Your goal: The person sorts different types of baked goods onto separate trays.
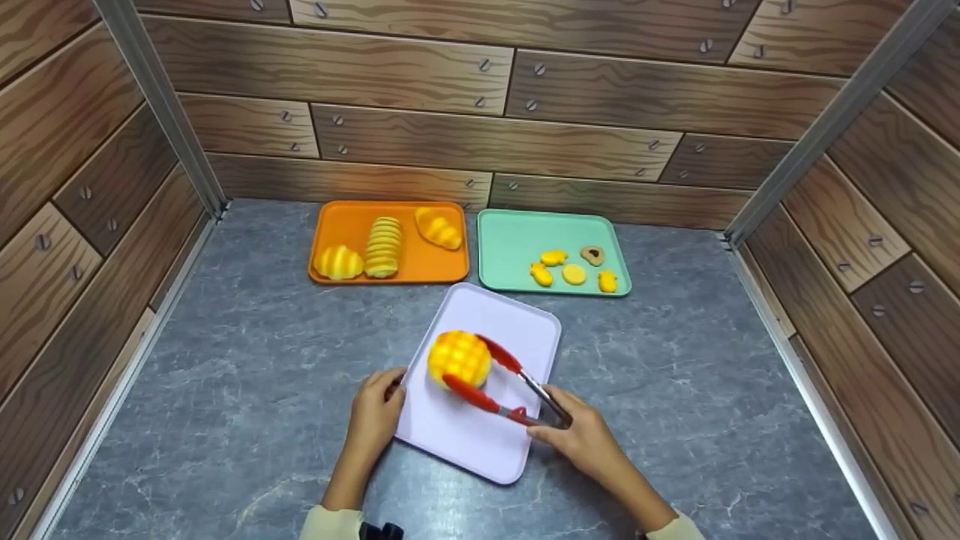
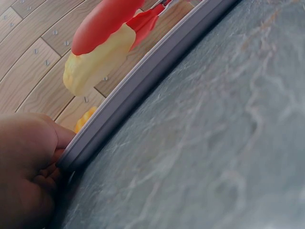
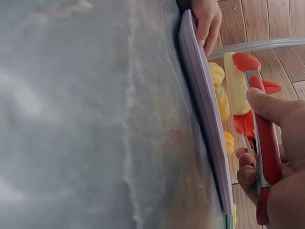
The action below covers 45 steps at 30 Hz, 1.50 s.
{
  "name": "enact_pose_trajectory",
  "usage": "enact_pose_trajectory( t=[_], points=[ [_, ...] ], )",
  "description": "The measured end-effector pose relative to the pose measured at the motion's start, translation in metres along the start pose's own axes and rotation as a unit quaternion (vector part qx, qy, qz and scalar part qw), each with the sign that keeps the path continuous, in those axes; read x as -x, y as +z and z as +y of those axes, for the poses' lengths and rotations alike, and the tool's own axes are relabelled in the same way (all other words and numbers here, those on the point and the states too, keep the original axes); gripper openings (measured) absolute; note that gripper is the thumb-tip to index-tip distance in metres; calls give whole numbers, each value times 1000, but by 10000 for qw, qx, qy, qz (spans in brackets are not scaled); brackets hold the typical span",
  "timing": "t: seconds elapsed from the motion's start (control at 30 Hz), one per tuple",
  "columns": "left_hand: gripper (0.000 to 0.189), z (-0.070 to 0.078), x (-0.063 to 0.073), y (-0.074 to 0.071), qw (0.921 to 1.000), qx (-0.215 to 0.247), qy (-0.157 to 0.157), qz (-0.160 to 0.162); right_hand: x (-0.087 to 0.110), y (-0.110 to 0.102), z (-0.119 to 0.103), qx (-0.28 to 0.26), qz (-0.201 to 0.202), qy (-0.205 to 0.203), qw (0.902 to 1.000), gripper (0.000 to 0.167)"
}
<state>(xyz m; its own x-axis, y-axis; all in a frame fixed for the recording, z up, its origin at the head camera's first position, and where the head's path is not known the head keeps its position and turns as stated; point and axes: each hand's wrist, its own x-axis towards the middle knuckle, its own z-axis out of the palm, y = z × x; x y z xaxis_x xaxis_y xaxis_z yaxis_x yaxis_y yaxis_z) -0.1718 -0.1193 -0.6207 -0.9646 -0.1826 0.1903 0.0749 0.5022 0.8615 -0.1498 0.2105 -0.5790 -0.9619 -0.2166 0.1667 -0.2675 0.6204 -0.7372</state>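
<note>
A lilac tray (image 1: 472,450) lies slantwise on the table in front of me. At its left edge my left hand (image 1: 377,411) pinches the rim, thumb above and the other fingers partly hidden under it. My right hand (image 1: 586,436) grips a pair of red-tipped metal tongs (image 3: 267,138) by their handles. Between the tong tips is a round yellow toy bun (image 1: 456,354) with a grid pattern on top. Seen from the left wrist, the bun's pale side (image 2: 95,67) shows above the tray rim, with wall boards visible behind it.
Behind, on the left, an orange tray (image 1: 435,266) bears a striped roll (image 1: 384,247) and two other toy breads. A mint green tray (image 1: 517,232) beside it holds several small yellow and brown pieces. Wood-patterned walls (image 1: 420,135) enclose the grey table (image 1: 225,360) on three sides.
</note>
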Motion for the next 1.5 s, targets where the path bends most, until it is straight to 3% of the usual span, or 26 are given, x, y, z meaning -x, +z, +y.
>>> enact_pose_trajectory(
  t=[0.6,1.2,1.5],
  points=[
    [27,1,-4,0,9998,160,-99,-82,-26,-5,-9,-286,40,834,9961,75],
    [26,3,-20,5,9992,243,-259,-176,-37,-6,-12,-151,179,706,9972,74],
    [26,3,-20,4,9989,393,-162,-174,-72,0,-18,-214,215,737,9968,76]
  ],
)
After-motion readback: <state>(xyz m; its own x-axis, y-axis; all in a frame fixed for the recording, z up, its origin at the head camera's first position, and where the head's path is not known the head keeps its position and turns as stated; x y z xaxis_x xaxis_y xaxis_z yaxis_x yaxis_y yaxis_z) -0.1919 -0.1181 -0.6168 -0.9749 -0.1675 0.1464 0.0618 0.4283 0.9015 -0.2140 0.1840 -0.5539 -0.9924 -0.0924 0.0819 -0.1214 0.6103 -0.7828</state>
